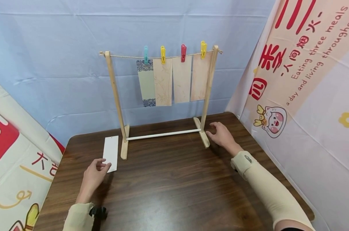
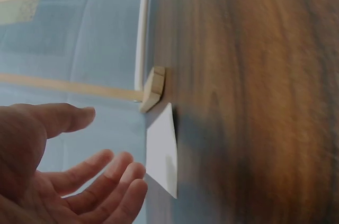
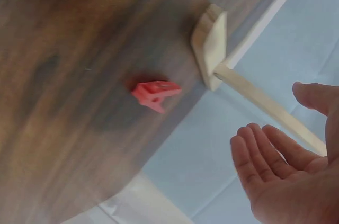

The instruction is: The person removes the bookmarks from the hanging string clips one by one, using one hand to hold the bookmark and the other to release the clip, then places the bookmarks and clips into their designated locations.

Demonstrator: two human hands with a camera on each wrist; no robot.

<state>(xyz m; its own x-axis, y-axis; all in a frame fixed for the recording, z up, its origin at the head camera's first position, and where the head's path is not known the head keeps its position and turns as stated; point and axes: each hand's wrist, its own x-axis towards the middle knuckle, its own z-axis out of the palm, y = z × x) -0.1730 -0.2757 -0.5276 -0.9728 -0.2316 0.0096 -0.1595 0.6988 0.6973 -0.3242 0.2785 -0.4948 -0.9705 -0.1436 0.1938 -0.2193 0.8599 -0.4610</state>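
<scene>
In the head view my left hand (image 1: 95, 175) is over the lower end of a white paper card (image 1: 111, 150), which lies on the table left of the wooden rack. The left wrist view shows the card (image 2: 163, 152) beyond loosely bent fingers (image 2: 106, 181) that hold nothing. By the rack's right foot (image 1: 203, 136) is my right hand (image 1: 221, 136), fingers apart and bearing nothing. A red clothespin (image 3: 156, 94) lies on the table near that foot in the right wrist view. The head view does not show this clothespin; the right hand seems to cover it.
The wooden rack (image 1: 115, 93) carries a string with hanging paper cards: a blue-patterned one (image 1: 146, 83), and several beige ones (image 1: 162, 83). Teal (image 1: 146, 54), yellow (image 1: 163, 54) and red clothespins (image 1: 183, 53) clip them. A white rod (image 1: 162, 134) joins the rack's feet on the brown table (image 1: 162, 179).
</scene>
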